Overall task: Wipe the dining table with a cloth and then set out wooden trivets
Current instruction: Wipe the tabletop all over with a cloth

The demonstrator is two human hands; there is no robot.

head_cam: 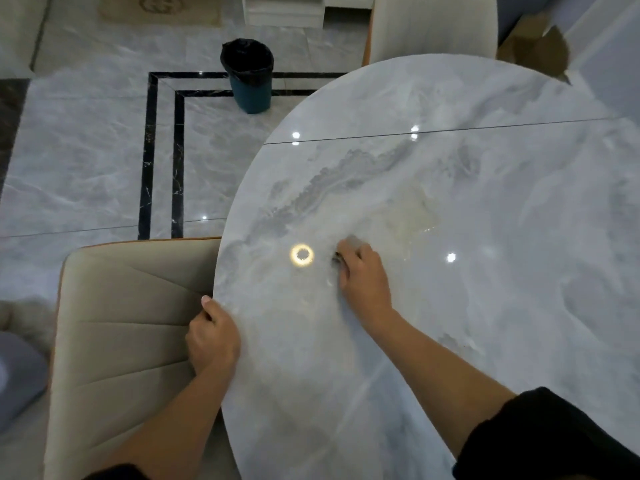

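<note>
The glossy grey marble dining table (485, 209) fills the right half of the view. My right hand (362, 275) presses a pale grey cloth (356, 242) flat onto the tabletop near its left side; only the cloth's far edge shows beyond my fingers. My left hand (213, 336) grips the table's left rim, thumb on top. A yellowish smear (415, 216) lies on the surface just beyond the cloth. No wooden trivets are in view.
A beige padded chair (124, 327) stands against the table's left edge under my left arm. A second chair (433, 26) is at the far side. A teal bin with a black liner (250, 76) stands on the floor, and a cardboard box (540, 46) sits at the back right.
</note>
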